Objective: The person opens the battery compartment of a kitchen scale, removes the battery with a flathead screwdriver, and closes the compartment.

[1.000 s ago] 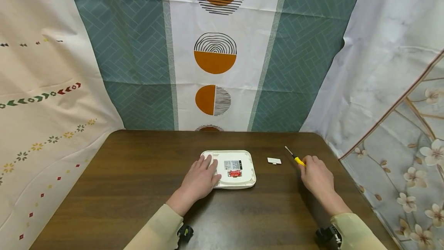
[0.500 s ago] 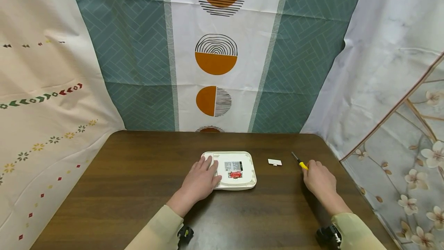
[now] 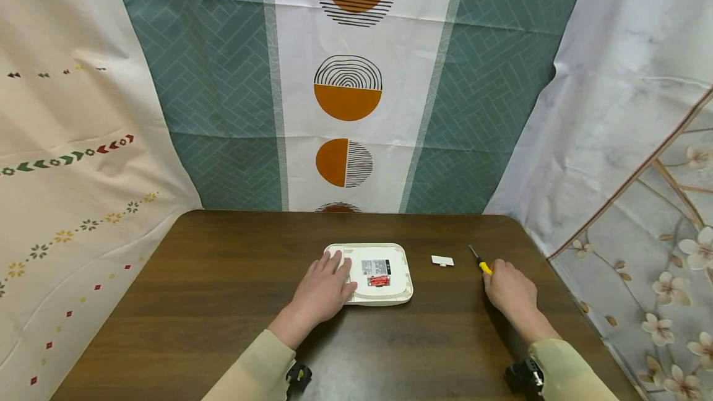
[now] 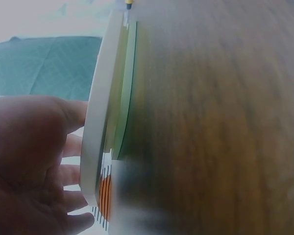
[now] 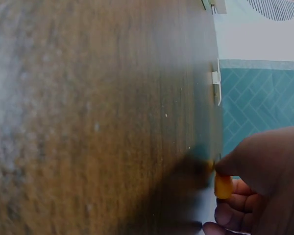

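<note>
A flat white device (image 3: 397,271) with rounded corners lies on the table, a printed label and a red battery (image 3: 380,281) showing on its upturned face. My left hand (image 3: 319,286) rests on its left side, fingers fairly straight. In the left wrist view, the device's pale edge (image 4: 99,103) stands beside the palm, with a greenish layer below it. My right hand (image 3: 509,289) holds a screwdriver (image 3: 486,268) by its yellow handle; its thin shaft points away and to the left, low over the table. The handle's end (image 5: 223,187) shows between thumb and curled fingers in the right wrist view.
A small white cover (image 3: 442,260) with a tab lies between the device and the screwdriver. The brown wooden table (image 3: 423,351) ends at the back against a patterned cloth (image 3: 345,110). Further cloths hang at both sides.
My right hand and the screwdriver have shifted slightly right and towards me, mostly in the first half second. My left hand stays on the device.
</note>
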`<state>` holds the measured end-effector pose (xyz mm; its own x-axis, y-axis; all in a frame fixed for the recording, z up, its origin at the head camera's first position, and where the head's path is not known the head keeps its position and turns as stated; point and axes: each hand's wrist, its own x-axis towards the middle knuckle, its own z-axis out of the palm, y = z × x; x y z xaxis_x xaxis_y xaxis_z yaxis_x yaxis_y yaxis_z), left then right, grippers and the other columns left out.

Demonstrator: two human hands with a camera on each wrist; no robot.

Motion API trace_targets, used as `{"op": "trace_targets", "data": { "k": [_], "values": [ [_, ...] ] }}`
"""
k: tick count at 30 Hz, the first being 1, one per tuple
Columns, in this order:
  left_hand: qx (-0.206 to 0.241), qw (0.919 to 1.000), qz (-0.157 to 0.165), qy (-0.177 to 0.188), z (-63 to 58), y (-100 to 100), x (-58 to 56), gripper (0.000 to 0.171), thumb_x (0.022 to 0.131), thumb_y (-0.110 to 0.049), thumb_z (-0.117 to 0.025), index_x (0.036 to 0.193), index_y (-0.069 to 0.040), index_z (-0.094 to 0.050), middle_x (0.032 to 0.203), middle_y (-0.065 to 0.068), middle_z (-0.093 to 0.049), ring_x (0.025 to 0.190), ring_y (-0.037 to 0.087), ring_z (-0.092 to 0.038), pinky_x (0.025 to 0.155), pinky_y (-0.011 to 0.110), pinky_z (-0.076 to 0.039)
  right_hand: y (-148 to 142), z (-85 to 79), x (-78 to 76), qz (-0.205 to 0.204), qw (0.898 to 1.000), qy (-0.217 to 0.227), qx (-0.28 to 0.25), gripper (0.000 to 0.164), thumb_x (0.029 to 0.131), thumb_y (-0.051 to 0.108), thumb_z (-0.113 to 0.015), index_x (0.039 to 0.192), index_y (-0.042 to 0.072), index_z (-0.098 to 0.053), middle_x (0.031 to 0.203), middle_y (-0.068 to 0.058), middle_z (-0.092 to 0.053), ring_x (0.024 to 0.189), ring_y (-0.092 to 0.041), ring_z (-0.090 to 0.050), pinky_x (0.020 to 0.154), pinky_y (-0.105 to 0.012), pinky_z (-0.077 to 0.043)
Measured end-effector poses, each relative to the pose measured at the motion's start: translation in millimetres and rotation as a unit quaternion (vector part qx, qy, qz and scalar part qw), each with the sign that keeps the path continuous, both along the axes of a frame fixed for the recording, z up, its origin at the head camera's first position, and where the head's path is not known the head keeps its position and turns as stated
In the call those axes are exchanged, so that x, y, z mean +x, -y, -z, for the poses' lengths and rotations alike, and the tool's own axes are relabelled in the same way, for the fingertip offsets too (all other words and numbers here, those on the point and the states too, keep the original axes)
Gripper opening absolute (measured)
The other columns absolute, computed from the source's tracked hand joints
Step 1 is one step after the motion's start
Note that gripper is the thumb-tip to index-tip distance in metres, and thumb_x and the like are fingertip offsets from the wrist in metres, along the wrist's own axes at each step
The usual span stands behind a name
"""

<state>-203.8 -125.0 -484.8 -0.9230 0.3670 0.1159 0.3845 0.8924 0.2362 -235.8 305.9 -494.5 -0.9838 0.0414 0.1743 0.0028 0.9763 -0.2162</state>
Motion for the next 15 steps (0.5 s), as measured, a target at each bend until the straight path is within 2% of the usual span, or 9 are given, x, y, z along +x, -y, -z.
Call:
{"op": "trace_targets", "data": {
  "k": [9,15],
  "values": [
    [0.003,1.0000,-0.001,0.004,-0.5,-0.3,0.2,0.060,0.114,-0.039,-0.063,0.161,-0.003,-0.056,0.171,0.024,-0.042,0.160,0.047,-0.035,0.128,0.061,-0.032,2.5,-1.3,-0.6,0.008,1.000,0.022,0.012,0.030,0.104,0.019,-0.069,0.100,-0.009,-0.059,0.086,-0.022,-0.061,0.081,-0.050,-0.067,0.069,-0.066,-0.055],
    [0.005,1.0000,-0.001,0.005,-2.1,-0.4,1.2,0.059,0.114,-0.039,-0.063,0.160,-0.002,-0.056,0.171,0.024,-0.043,0.160,0.048,-0.035,0.128,0.061,-0.032,3.1,-1.2,-0.8,0.008,1.000,0.021,0.014,0.032,0.104,0.021,-0.069,0.100,-0.009,-0.059,0.086,-0.023,-0.061,0.081,-0.050,-0.067,0.069,-0.066,-0.055]
  ]
}}
